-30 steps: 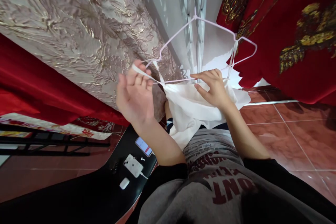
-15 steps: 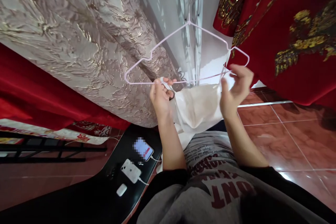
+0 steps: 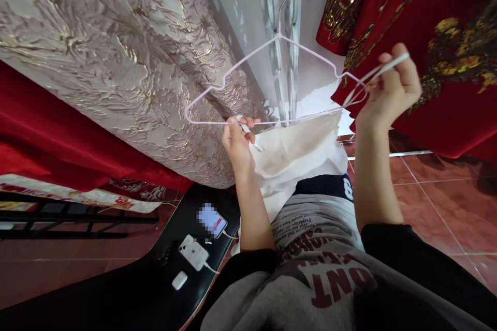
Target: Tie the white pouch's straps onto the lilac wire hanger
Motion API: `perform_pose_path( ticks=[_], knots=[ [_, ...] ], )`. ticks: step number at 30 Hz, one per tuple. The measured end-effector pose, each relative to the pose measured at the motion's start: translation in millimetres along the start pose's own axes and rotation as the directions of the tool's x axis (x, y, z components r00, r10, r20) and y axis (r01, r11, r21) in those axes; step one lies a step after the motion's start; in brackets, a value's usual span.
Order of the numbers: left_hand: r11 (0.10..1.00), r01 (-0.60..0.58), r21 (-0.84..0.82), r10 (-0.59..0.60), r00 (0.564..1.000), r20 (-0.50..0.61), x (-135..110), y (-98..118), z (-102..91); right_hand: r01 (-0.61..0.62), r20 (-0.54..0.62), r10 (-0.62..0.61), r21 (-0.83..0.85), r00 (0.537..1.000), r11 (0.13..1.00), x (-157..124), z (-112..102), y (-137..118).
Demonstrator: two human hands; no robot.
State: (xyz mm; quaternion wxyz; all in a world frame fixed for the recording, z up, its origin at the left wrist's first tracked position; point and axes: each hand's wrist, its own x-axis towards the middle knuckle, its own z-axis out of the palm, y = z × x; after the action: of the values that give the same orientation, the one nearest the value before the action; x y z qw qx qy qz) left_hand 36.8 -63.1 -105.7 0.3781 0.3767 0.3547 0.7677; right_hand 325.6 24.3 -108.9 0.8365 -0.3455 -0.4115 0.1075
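Note:
A pink hanger (image 3: 251,56) with a metal hook hangs in front of me. Below its bottom bar is a white garment (image 3: 295,147) with thin straps. My left hand (image 3: 238,137) is closed at the bar's left part, gripping a white strap of the garment beside the bar. My right hand (image 3: 392,88) is raised past the hanger's right end, its fingers hooked through the other strap (image 3: 382,70), which is pulled taut up and right. Whether this strap still loops around the hanger's end is hard to tell.
A white metal rack (image 3: 294,51) stands behind the hanger. A patterned beige fabric (image 3: 128,46) hangs left, a red embroidered fabric (image 3: 384,36) right. On a black bench (image 3: 135,289) lie two phones (image 3: 213,221) with cables and a small white case (image 3: 179,280).
My right hand has moved up and right, drawing the strap away from the hanger's right shoulder. The garment's right side has stretched along with it. My left hand has stayed in place.

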Motion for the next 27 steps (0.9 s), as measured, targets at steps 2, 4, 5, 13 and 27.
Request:
perform_pose_path(
  ticks=[2, 4, 5, 13, 27],
  knots=[
    [1.000, 0.003, -0.017, -0.003, 1.000, 0.008, 1, 1, -1.9, 0.049, 0.039, -0.048, -0.035, 0.998, 0.998, -9, -18, 1],
    [0.999, 0.024, -0.041, -0.024, 0.999, 0.022, 0, 0, -1.3, 0.181, 0.096, -0.169, -0.126, 0.981, 0.976, -30, -26, -17],
    [0.998, 0.042, -0.049, -0.041, 0.999, 0.031, -1, -1, 0.1, 0.244, 0.100, -0.229, -0.182, 0.968, 0.952, -42, -25, -30],
    [0.992, 0.116, 0.048, -0.120, 0.988, 0.093, -12, -17, 0.5, 0.313, 0.791, 0.059, -0.308, 0.610, 0.898, -88, 31, -70],
    [0.849, -0.410, 0.334, 0.378, 0.912, 0.158, 34, 36, -46.0, 0.357, 0.761, 0.015, -0.321, 0.649, 0.877, -81, 17, -60]
  ],
)
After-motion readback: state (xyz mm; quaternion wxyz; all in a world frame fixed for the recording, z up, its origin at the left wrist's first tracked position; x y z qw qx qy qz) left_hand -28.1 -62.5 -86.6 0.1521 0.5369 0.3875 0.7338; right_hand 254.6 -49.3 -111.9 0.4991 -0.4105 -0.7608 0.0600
